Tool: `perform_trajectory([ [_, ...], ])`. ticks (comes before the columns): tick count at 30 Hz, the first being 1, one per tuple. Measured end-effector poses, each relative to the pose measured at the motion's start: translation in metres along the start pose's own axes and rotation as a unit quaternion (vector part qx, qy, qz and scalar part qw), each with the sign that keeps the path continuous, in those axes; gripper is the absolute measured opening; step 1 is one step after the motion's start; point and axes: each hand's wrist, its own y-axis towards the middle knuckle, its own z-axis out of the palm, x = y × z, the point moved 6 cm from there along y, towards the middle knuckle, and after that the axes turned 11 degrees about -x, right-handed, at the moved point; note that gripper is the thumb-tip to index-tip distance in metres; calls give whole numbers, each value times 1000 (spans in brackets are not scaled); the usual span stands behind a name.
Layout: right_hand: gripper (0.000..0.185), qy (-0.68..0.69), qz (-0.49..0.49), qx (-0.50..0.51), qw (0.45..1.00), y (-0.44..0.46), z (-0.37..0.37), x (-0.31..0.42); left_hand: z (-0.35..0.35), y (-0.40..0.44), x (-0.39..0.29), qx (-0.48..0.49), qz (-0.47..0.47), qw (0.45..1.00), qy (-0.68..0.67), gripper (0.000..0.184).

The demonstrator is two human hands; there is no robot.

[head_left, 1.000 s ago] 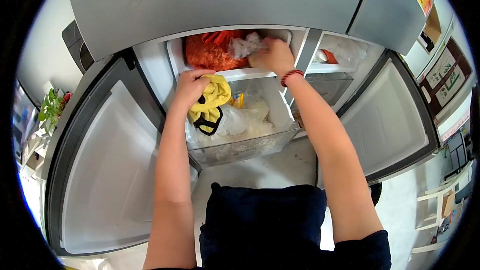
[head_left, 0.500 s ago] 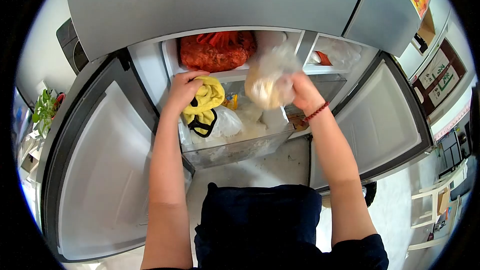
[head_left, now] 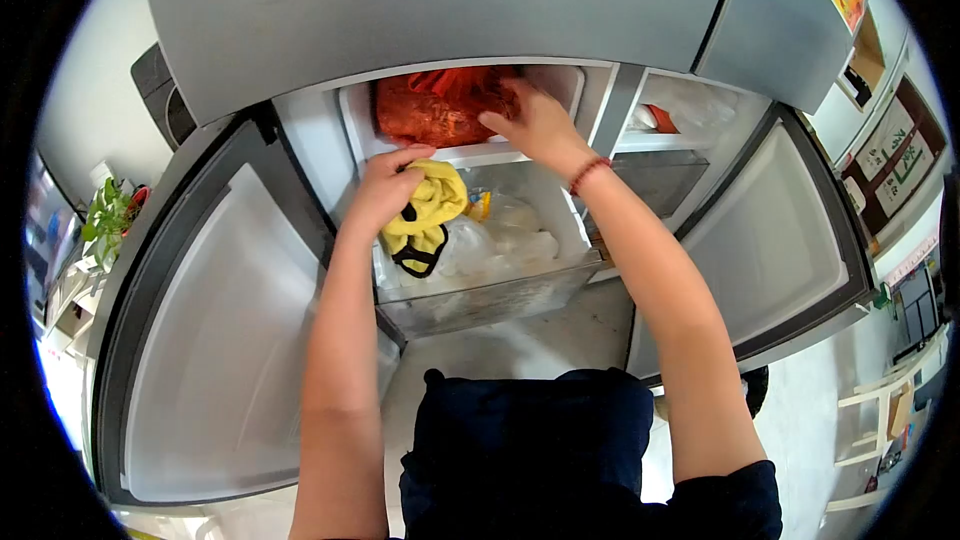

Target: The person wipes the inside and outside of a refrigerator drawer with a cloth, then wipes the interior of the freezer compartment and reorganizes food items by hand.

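Note:
My left hand is closed on a yellow cloth with black edging, at the left side of the pulled-out freezer drawer. The cloth hangs down over clear plastic bags in the drawer. My right hand reaches into the upper compartment, thumb and fingers apart, at the right side of a full red plastic bag. Its fingertips overlap the bag; whether they press on it I cannot tell. A small yellow packet lies among the clear bags.
The left fridge door and right fridge door stand open on both sides. A narrower compartment on the right holds a clear bag. A potted plant is at far left, a white chair at far right.
My right hand has let go of the clear plastic bag and moved up and left to the red bag. Clear bags now lie in the drawer. My left hand keeps the cloth.

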Motion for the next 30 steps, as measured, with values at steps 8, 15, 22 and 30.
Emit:
perform_trajectory([
  [8,72,36,102,69,992,65,81,5,2,-5,-5,-25,51,988,143,48],
  [15,31,126,105,-131,978,79,58,-24,0,-6,-3,-44,12,997,63,40],
  [22,26,555,252,-202,766,86,76,-106,1,-6,4,-62,23,997,28,38],
  [30,15,590,387,-228,671,69,36,-65,-4,-15,-6,-81,-17,993,86,37],
])
